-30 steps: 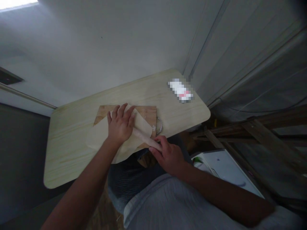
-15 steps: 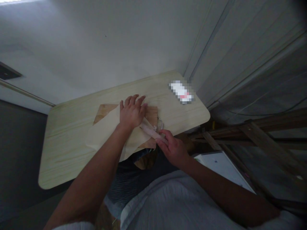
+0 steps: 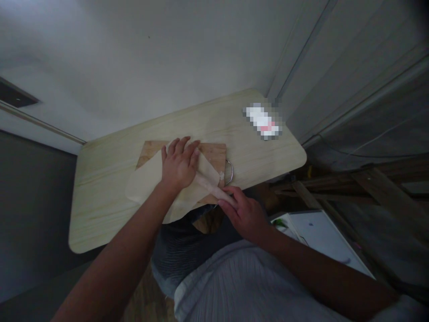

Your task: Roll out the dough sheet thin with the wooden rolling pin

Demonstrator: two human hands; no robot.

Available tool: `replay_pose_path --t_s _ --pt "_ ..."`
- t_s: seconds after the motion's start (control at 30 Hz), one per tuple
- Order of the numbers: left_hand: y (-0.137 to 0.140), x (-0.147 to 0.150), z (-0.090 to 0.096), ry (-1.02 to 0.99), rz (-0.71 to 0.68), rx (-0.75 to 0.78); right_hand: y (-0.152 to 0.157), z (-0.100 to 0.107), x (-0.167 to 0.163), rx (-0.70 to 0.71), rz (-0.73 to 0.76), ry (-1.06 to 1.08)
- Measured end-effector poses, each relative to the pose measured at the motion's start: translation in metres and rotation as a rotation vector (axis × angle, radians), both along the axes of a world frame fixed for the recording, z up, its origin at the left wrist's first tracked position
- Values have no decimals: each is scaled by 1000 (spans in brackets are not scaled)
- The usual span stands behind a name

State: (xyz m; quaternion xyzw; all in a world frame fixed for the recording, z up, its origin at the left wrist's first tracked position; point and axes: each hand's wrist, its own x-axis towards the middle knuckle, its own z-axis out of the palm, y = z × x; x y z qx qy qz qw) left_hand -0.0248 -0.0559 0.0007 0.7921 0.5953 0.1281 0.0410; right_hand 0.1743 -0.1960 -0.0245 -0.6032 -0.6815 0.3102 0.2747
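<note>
A thin pale sheet of dough [image 3: 147, 181] lies over a wooden cutting board [image 3: 214, 154], its near edge hanging past the table's front edge. My left hand [image 3: 179, 165] rests palm down on the dough with its fingers spread, over the far end of a rolling pin [image 3: 209, 187]. That end is hidden beneath the palm. My right hand [image 3: 246, 212] has its fingers wrapped around the pin's near end, just off the table's front edge. The pin slants across the right part of the sheet. A metal handle [image 3: 230, 172] sticks out from the board's right side.
The light wood-grain table [image 3: 97, 197] stands against a white wall [image 3: 134, 76]. A blurred-out white and pink object [image 3: 263, 121] lies at its far right. Below right are a white surface [image 3: 325, 237] and wooden beams [image 3: 382, 188].
My left hand has slid left and nearer to me across the board, along with the rolling pin. More dough shows to the right of the pin. The whole view has shifted slightly.
</note>
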Motion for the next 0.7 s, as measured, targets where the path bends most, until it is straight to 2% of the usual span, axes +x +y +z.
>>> replay_pose_path --t_s 0.4,0.7 --pt "46 49 4 7 -9 24 27 2 25 -3 -93 -17" --pt "30 34 3 -10 8 45 18 2 21 -15 -33 12"
